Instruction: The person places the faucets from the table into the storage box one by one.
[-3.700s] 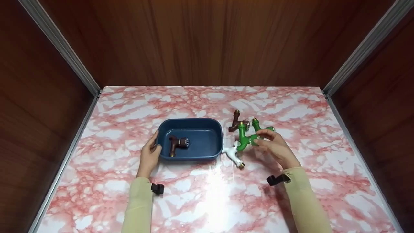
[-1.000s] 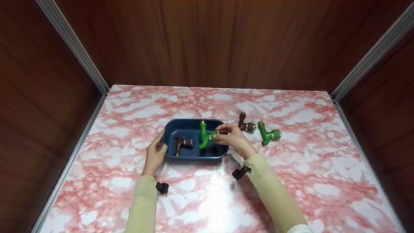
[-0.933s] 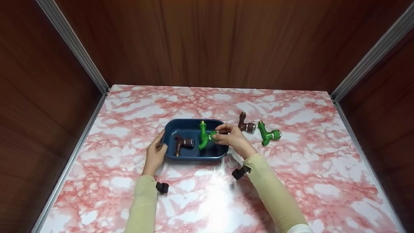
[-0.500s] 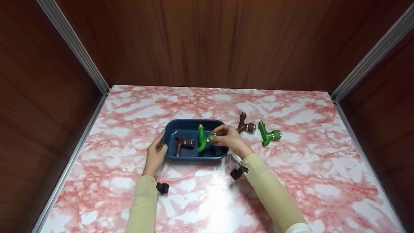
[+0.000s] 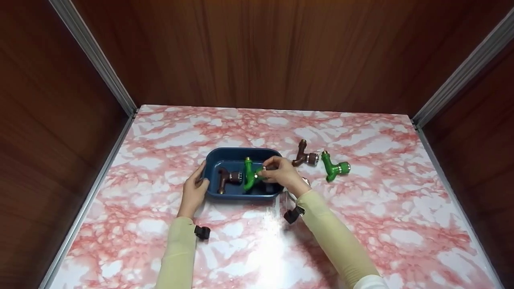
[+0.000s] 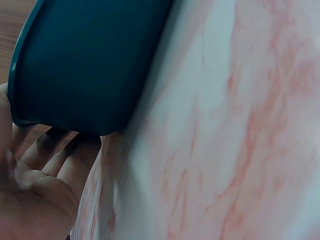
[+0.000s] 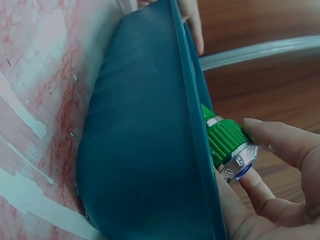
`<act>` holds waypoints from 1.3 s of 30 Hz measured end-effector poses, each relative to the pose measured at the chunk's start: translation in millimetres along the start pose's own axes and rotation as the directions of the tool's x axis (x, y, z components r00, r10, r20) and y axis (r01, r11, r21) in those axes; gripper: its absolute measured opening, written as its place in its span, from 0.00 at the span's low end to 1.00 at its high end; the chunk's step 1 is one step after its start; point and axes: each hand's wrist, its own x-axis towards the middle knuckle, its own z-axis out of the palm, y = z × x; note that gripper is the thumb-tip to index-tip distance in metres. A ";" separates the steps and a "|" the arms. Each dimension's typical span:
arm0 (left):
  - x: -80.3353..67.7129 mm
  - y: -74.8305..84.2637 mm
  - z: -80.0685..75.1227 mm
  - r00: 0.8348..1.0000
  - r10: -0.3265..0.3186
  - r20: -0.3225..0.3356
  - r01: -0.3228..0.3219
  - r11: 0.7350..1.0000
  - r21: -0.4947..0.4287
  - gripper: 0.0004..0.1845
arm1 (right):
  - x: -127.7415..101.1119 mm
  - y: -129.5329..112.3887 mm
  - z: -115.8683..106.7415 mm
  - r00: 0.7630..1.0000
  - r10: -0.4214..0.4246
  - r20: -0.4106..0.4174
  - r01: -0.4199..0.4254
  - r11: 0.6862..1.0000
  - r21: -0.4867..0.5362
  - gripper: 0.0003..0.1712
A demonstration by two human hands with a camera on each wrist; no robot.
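In the head view a blue plastic tub [image 5: 241, 196] stands on the table. My left hand [image 5: 194, 195] grips its left end, thumb at the rim and fingers against the outer wall [image 6: 85, 75]. A brown tap [image 5: 223, 179] lies inside the tub on the left. Beside it, low within the tub, is a green tap [image 5: 249, 176], upright in outline with its brass end away from me. My right hand [image 5: 284, 175] reaches over the right rim and pinches this tap by its ribbed knob [image 7: 227, 142], thumb and fingers around the chrome end.
To the right of the tub lie another brown tap [image 5: 302, 154] and another green tap [image 5: 332, 166]. A white tap is mostly hidden under my right wrist, its chrome end [image 5: 306, 181] showing. Dark wood panels [image 5: 257, 56] enclose the marbled table [image 5: 381, 224].
Earlier my right hand took the green tap from the table beside the tub and carried it left over it. Within the last second the tap has sunk lower and slightly left. The left hand keeps its grip.
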 end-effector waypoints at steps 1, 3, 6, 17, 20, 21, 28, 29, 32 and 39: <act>0.3 -0.1 0.0 1.000 0.000 0.001 0.000 1.000 0.001 0.31 | 0.0 -0.1 0.3 1.000 0.000 -0.003 0.000 1.000 -0.010 0.18; 0.9 0.0 -0.1 1.000 -0.001 0.001 0.001 1.000 0.001 0.31 | 0.6 0.3 1.1 1.000 -0.003 -0.008 0.003 1.000 -0.014 0.17; 2.0 0.7 0.1 1.000 -0.002 -0.006 0.002 1.000 0.008 0.31 | 1.1 0.3 1.9 1.000 -0.004 -0.015 0.003 1.000 -0.022 0.16; -0.4 3.9 1.5 1.000 0.000 0.001 0.000 1.000 -0.008 0.31 | 4.3 -0.7 3.2 0.998 0.043 -0.047 -0.047 0.995 -0.086 0.15; -0.6 4.0 1.6 1.000 -0.010 0.000 0.010 1.000 -0.014 0.31 | 5.4 -1.2 4.1 0.997 0.053 -0.051 -0.058 0.992 -0.110 0.15; -0.4 3.8 1.6 1.000 -0.011 -0.001 0.011 1.000 -0.014 0.31 | 5.6 -1.5 4.6 0.997 0.054 -0.055 -0.060 0.991 -0.118 0.14; -2.5 10.2 0.1 1.000 0.001 0.004 -0.001 1.000 -0.018 0.30 | 5.2 -1.9 6.8 0.998 0.008 -0.060 -0.021 0.976 -0.218 0.14; -4.0 15.1 -0.6 1.000 0.002 0.008 -0.002 1.000 -0.019 0.30 | 5.3 -1.8 7.1 0.999 0.004 -0.054 -0.016 0.972 -0.236 0.14; -8.3 28.0 -2.6 1.000 0.002 0.018 -0.002 1.000 -0.030 0.29 | 5.9 -1.4 7.1 0.999 0.005 -0.039 -0.016 0.962 -0.272 0.14; -12.1 39.4 -3.1 1.000 -0.013 0.024 0.013 1.000 -0.011 0.29 | 6.4 -2.1 6.0 1.000 -0.001 -0.010 -0.003 0.933 -0.359 0.14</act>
